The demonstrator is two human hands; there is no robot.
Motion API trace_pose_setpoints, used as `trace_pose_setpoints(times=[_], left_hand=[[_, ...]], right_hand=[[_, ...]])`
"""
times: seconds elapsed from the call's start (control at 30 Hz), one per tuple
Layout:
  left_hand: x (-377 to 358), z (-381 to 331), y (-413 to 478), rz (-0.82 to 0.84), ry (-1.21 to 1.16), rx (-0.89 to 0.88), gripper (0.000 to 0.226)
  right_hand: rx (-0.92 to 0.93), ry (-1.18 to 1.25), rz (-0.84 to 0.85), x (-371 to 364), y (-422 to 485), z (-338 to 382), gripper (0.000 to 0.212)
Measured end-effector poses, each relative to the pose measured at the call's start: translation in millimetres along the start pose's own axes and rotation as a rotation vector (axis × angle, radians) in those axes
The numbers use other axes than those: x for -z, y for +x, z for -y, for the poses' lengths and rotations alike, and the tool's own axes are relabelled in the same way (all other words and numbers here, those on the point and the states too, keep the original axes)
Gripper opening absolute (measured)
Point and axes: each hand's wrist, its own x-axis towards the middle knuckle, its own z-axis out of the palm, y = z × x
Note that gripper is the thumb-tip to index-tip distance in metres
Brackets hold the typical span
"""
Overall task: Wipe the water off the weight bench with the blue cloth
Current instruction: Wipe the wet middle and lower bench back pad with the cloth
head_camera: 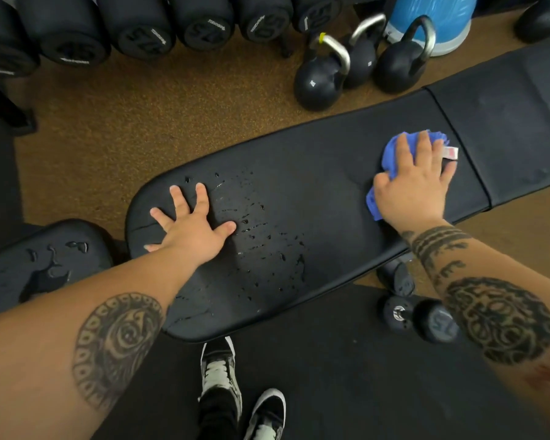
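At the right end of the long black worktop (324, 198), the right hand (413, 188) lies flat on the blue cloth (391, 150). Its fingers are fairly straight and close together, pressing the bunched cloth down rather than pinching it. A white tag (451, 153) pokes out by the little finger. That grip suits wiping: a broad palm spreads the pressure so the cloth can drag across the vinyl.

The cloth sits on a part that looks dry, well apart from the water (254, 230). The water beads across the middle-left of the worktop, just right of the left hand (191, 230). That hand is planted palm down near the left end, fingers splayed wide, holding nothing. I'd say it is there to brace the body while leaning over.

Both forearms reach in from the near side, the right one stretched further out. More water pools on the smaller pad (54, 265) at the left edge. I reckon the stroke must come leftwards to meet the drops.
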Motion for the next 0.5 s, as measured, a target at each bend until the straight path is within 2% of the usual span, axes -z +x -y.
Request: trace_pose_setpoints(times=[0.07,0.17,0.23,0.3,0.37,0.5], left_hand=[[-2,0,0,-0.008,-0.008,0.001,0.096],[-9,3,-8,-0.112,-0.014,-0.02,0.096],[-20,8,-22,-0.235,0.003,-0.119,0.09],[-35,17,-41,-0.268,0.011,-0.231,0.081],[-52,28,-58,-0.208,0.043,-0.273,0.076],[-73,43,-73,-0.189,0.018,-0.221,0.069]], right_hand=[[0.066,-0.039,0.001,-5,-27,29,0.076],[0.368,-0.087,0.105,-27,-91,72,0.075],[0.561,-0.124,0.195,-33,-117,72,0.072],[0.678,-0.153,0.164,-27,-108,53,0.071],[0.617,-0.19,0.12,-21,-89,31,0.071],[0.302,-0.072,0.132,-21,-85,37,0.07]])
